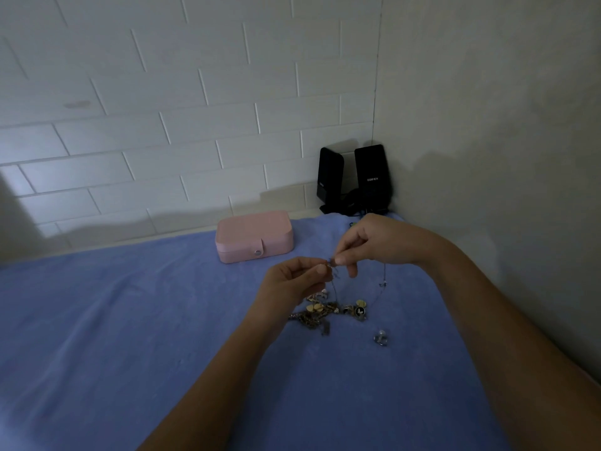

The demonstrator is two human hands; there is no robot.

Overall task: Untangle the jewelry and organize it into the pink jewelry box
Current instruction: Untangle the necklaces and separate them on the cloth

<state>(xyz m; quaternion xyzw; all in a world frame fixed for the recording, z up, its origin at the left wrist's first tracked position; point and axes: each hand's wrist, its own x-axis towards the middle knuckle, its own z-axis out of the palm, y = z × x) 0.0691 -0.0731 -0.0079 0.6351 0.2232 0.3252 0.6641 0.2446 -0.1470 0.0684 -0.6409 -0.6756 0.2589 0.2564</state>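
A tangled heap of jewelry [328,312], with gold heart pieces and chains, lies on the blue cloth [130,320]. Above it, my left hand [292,281] and my right hand [374,244] pinch the same small knot of a thin chain [331,263] between thumb and fingers. Thin strands hang from the knot down to the heap, and one loops to the right with a small bead [383,284]. The pink jewelry box [253,236] stands closed with its snap fastened, behind and left of my hands.
A clear crystal piece [380,337] lies alone right of the heap. Two black speakers [354,177] stand in the corner where a brick-pattern wall meets a plain wall on the right. The blue cloth stretches wide to the left and front.
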